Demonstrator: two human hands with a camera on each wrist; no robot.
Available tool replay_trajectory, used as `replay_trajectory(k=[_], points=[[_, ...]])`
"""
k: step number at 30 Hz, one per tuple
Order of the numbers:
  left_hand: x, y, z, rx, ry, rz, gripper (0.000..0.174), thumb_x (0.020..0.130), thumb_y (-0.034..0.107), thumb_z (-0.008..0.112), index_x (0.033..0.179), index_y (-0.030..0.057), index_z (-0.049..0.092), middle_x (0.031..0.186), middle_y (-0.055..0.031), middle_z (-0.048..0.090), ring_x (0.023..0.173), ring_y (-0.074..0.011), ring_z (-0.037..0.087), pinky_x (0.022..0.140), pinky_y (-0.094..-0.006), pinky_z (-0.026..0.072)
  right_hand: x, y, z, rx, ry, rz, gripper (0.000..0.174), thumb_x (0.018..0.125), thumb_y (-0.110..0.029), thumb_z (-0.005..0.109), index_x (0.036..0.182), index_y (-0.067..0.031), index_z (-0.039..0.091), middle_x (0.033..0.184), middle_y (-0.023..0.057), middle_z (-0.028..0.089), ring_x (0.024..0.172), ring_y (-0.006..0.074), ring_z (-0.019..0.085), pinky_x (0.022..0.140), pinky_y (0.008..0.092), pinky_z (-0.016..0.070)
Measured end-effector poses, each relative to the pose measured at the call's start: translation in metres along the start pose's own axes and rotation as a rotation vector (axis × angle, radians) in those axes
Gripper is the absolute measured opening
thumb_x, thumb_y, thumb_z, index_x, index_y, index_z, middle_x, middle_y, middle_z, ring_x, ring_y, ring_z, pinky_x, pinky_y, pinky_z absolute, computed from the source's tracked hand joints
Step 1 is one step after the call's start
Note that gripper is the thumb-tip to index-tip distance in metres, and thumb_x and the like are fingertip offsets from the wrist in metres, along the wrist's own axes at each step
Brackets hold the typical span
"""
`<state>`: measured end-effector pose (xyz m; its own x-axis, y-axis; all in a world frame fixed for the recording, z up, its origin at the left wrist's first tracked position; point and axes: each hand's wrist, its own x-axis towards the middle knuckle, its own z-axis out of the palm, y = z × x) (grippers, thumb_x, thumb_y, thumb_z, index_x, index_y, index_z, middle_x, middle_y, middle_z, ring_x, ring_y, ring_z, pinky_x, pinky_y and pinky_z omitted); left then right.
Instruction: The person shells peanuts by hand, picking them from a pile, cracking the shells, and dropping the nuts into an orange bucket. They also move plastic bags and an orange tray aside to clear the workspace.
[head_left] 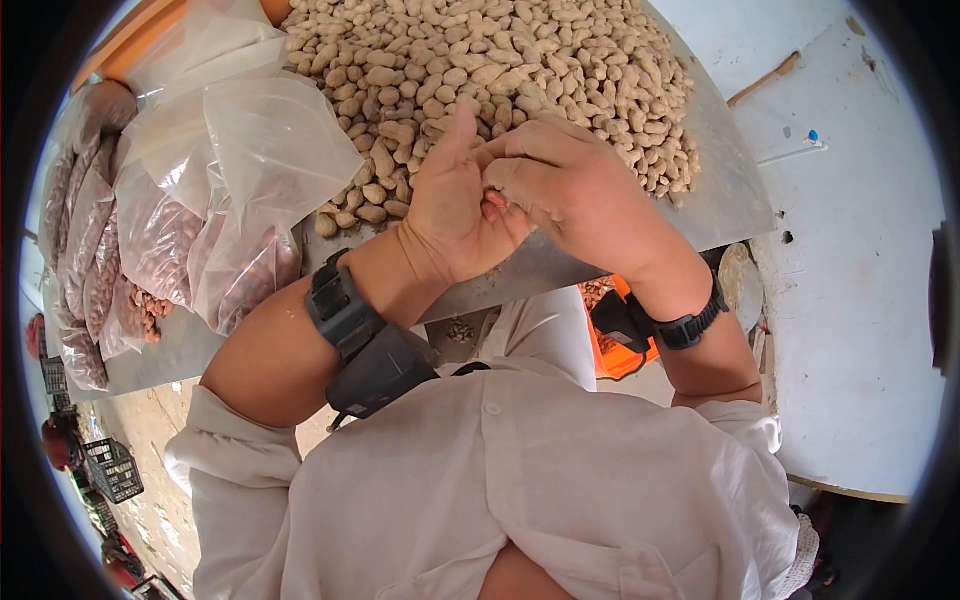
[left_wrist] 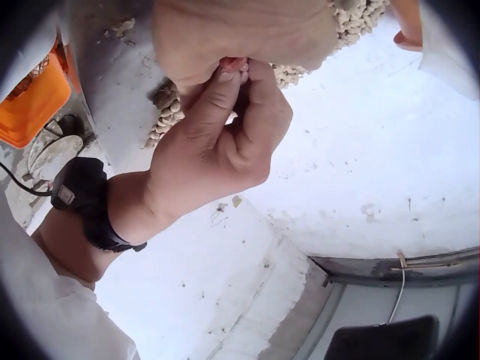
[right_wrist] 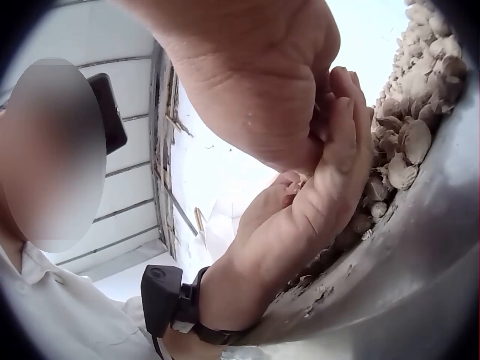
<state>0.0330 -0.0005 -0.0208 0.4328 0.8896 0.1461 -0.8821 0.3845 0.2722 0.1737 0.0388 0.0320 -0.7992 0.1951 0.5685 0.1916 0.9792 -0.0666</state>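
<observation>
My left hand (head_left: 455,205) is cupped with its palm turned inward and its thumb up. Reddish peanut kernels (head_left: 493,203) show between its palm and curved fingers. My right hand (head_left: 580,195) meets it from the right, its curled fingers partly covering the left palm. In the left wrist view, the right thumb and forefinger pinch a red peanut kernel (left_wrist: 234,64) against the left hand. The right wrist view shows the left fingers (right_wrist: 341,139) bent up beside the right hand (right_wrist: 255,90), with kernels in the hollow. Just beyond both hands lies a heap of unshelled peanuts (head_left: 500,60).
The heap spreads over a grey metal table (head_left: 735,180). To the left stand clear plastic bags (head_left: 215,190) of red kernels, with loose kernels (head_left: 150,312) near them. An orange basket (head_left: 625,345) sits below the right forearm. A white surface (head_left: 850,300) borders the right side.
</observation>
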Motion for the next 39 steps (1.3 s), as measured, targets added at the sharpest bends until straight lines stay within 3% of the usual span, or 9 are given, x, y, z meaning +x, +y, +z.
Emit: replay_trajectory(k=[5,9,12,15,20,24,28,34,39], points=[[-0.001,-0.001,0.01,0.049,0.072,0.029,0.068,0.091,0.054,0.028,0.121,-0.0044,0.045,0.091,-0.0099,0.06,0.086,-0.0172,0.058,0.08,-0.0303,0.0477,-0.01,-0.006,-0.017,0.073,0.242,0.031,0.017,0.064,-0.003,0.063,0.079,-0.0048,0.058,0.078,0.0065,0.056,0.068,0.024,0.053,0.06,0.0319,0.044],[-0.001,-0.003,0.038,0.194,0.372,0.043,0.06,0.094,0.048,0.029,0.123,-0.0027,0.045,0.084,-0.0082,0.053,0.07,-0.0166,0.053,0.066,-0.0241,0.0486,-0.057,-0.018,-0.071,0.224,0.033,0.488,0.011,0.069,0.003,0.06,0.079,0.0003,0.057,0.075,0.0101,0.056,0.063,0.0238,0.052,0.057,0.029,0.0424],[-0.001,-0.002,0.022,0.178,0.271,-0.014,0.056,0.095,0.045,0.03,0.122,-0.0014,0.046,0.078,-0.0049,0.05,0.059,-0.0123,0.044,0.053,-0.0187,0.0401,-0.113,-0.016,-0.104,0.135,-0.23,0.779,0.013,0.069,0.003,0.06,0.082,0.001,0.059,0.075,0.012,0.055,0.063,0.0247,0.052,0.058,0.029,0.0427],[-0.001,-0.003,0.015,0.18,0.191,-0.046,0.054,0.095,0.044,0.031,0.121,-0.0007,0.047,0.078,-0.0034,0.051,0.054,-0.0084,0.039,0.047,-0.019,0.0322,-0.167,-0.014,-0.128,-0.028,-0.346,0.977,0.017,0.068,0.002,0.061,0.085,-0.0003,0.061,0.076,0.012,0.056,0.065,0.0245,0.053,0.059,0.0294,0.0432],[-0.002,-0.006,0.019,0.231,0.14,-0.093,0.052,0.095,0.042,0.031,0.121,0.0001,0.048,0.076,-0.002,0.051,0.051,-0.0064,0.037,0.047,-0.0188,0.0324,-0.171,-0.012,-0.141,-0.14,-0.18,0.916,0.018,0.07,-0.001,0.061,0.087,0.0014,0.061,0.081,0.0139,0.057,0.069,0.0258,0.055,0.062,0.0314,0.0443],[-0.002,-0.005,0.02,0.246,0.113,-0.074,0.053,0.095,0.041,0.033,0.12,-0.0046,0.044,0.072,-0.0029,0.05,0.051,-0.0077,0.035,0.046,-0.021,0.0293,-0.139,0.012,-0.122,-0.104,-0.047,0.8,0.018,0.071,0.0,0.06,0.089,0.0015,0.061,0.084,0.0146,0.057,0.073,0.0278,0.056,0.066,0.032,0.0451],[-0.003,-0.001,0.022,0.273,0.148,-0.061,0.052,0.095,0.04,0.033,0.119,-0.004,0.044,0.07,-0.0029,0.05,0.05,-0.0075,0.035,0.046,-0.021,0.0292,-0.109,0.051,-0.095,-0.117,-0.003,0.724,0.017,0.073,-0.002,0.058,0.09,0.0002,0.062,0.088,0.0144,0.059,0.079,0.0306,0.058,0.071,0.0342,0.046],[-0.003,0.0,0.023,0.313,0.113,-0.078,0.048,0.096,0.039,0.032,0.118,-0.0005,0.048,0.07,-0.0021,0.05,0.05,-0.0069,0.036,0.046,-0.0197,0.0295,-0.091,0.099,-0.066,-0.374,-0.232,0.698,0.018,0.076,-0.004,0.055,0.092,-0.0037,0.063,0.093,0.0134,0.06,0.084,0.0297,0.058,0.074,0.0353,0.046],[-0.002,-0.001,0.015,0.33,0.083,-0.048,0.037,0.094,0.03,0.043,0.116,0.0016,0.053,0.071,-0.0009,0.05,0.052,-0.0046,0.037,0.045,-0.0165,0.0292,-0.087,0.101,-0.064,-0.319,-0.233,0.759,0.016,0.076,-0.008,0.058,0.09,-0.0029,0.062,0.09,0.014,0.06,0.084,0.0291,0.058,0.074,0.0353,0.0463]])
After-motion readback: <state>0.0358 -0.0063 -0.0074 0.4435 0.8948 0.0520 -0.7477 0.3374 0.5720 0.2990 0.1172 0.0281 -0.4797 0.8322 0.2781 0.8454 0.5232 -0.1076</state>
